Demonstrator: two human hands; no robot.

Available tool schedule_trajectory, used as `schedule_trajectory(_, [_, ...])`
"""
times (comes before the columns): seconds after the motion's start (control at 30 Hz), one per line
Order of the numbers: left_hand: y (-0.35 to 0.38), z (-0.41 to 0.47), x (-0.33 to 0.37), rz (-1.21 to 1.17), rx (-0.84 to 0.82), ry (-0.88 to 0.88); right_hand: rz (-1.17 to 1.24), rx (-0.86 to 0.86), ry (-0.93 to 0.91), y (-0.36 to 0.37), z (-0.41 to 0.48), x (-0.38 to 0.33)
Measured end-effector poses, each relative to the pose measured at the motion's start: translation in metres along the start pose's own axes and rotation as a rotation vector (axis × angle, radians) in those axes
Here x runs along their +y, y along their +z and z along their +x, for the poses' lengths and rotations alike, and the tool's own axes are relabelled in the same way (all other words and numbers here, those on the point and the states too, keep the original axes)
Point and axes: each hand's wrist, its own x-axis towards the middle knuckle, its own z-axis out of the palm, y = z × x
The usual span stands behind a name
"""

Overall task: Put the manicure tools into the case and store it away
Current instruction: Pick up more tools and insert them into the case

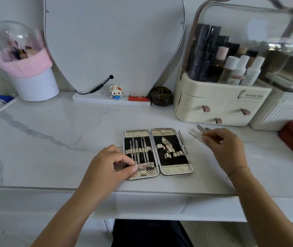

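Steel clipper (146, 165) pinched in left hand (110, 164), tools (195, 133) in right hand (225, 148).

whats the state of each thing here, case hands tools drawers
manicure case, open flat on the table
left hand, pinching the nail clipper at the case's left half
right hand, pinching loose tools right of the case
loose tools, outside the case
organizer drawers, shut
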Motion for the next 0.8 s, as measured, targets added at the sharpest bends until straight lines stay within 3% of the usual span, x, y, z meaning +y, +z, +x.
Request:
schedule_trajectory(0.2, [0.001,-0.001,0.0,0.005,0.02,0.004,-0.181,0.013,0.151,-0.018,0.022,0.045])
schedule_trajectory(0.5, [0.0,-0.003,0.003,-0.022,0.01,-0.029,-0.189,0.004,0.224,-0.013,0.017,0.047])
schedule_trajectory(0.8, [0.002,-0.004,0.002,-0.009,0.025,-0.016,-0.362,-0.029,0.124,-0.012,0.014,0.046])
